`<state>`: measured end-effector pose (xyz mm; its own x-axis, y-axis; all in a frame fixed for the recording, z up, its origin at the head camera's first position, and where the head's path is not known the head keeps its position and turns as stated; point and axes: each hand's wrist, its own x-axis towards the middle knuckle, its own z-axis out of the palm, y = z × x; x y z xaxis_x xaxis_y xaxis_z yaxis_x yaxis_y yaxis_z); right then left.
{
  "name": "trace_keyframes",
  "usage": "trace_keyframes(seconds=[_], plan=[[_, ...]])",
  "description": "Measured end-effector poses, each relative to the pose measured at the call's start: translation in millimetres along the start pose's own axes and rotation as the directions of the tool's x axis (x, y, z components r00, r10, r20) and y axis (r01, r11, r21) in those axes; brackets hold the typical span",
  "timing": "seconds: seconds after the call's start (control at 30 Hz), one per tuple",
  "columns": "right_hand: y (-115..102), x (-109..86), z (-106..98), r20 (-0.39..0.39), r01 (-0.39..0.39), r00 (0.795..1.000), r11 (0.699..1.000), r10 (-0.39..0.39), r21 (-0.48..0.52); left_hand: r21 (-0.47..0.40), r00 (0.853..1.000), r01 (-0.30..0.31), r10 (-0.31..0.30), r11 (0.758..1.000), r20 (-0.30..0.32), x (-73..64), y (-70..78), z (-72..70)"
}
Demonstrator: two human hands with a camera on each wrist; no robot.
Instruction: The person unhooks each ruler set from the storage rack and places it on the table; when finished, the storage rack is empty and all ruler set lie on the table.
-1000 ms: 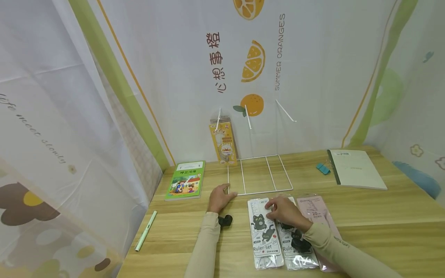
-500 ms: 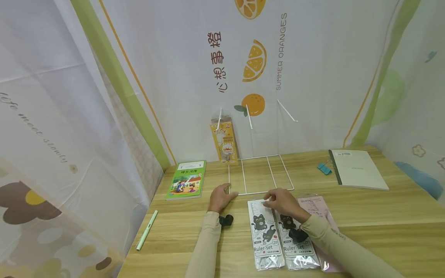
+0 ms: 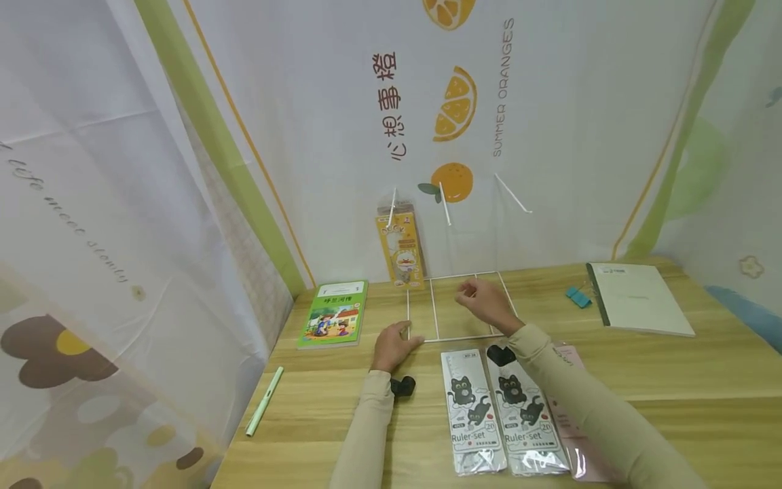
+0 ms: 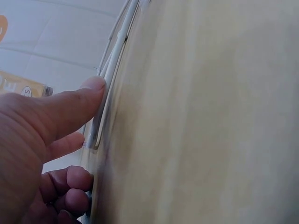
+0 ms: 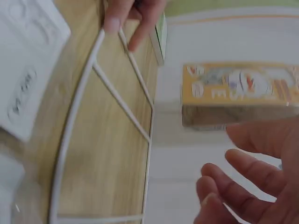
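Head view: a person works at a wooden bench (image 3: 299, 411) with a white wire rack (image 3: 464, 338), its base flat near the far side. The left hand (image 3: 393, 348) rests at the base's near left corner, thumb against the front wire and forefinger along the side one; the grip looks light, probably to stop so slight a rack sliding or tipping.

The right hand (image 3: 485, 303) is in the air above the base, fingers loosely bent. The right wrist view shows a gap between thumb and fingertips, with nothing between them.

Three hooks (image 3: 513, 193) jut forward above the base. A duck box (image 3: 400, 251) seems hung from the left one, front outward, so its print can be read.

Two ruler sets (image 3: 470, 407) and a pink pack (image 3: 583, 463) lie side by side nearest the person, likely for easy reach. A book (image 3: 332, 316) and pen (image 3: 265, 402) sit left, a notebook (image 3: 644, 299) and blue clip (image 3: 578, 296) right, perhaps to leave the middle for work.
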<state>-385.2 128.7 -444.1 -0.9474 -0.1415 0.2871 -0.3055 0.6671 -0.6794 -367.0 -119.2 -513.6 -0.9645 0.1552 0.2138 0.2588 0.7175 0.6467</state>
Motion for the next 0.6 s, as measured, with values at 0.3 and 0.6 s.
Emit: trace_keyframes(seconds=[0.3, 0.6], plan=[[61, -7.8, -39, 0.157, -0.005, 0.987, 0.985, 0.032, -0.175, -0.021, 0.999, 0.032, -0.032, 0.999, 0.011, -0.3, 0.9, 0.3], [101, -43.0, -50, 0.237, -0.064, 0.967, 0.988, 0.095, -0.139, -0.026, 0.999, 0.040, -0.039, 0.999, 0.008, 2.4, -1.5, 0.7]])
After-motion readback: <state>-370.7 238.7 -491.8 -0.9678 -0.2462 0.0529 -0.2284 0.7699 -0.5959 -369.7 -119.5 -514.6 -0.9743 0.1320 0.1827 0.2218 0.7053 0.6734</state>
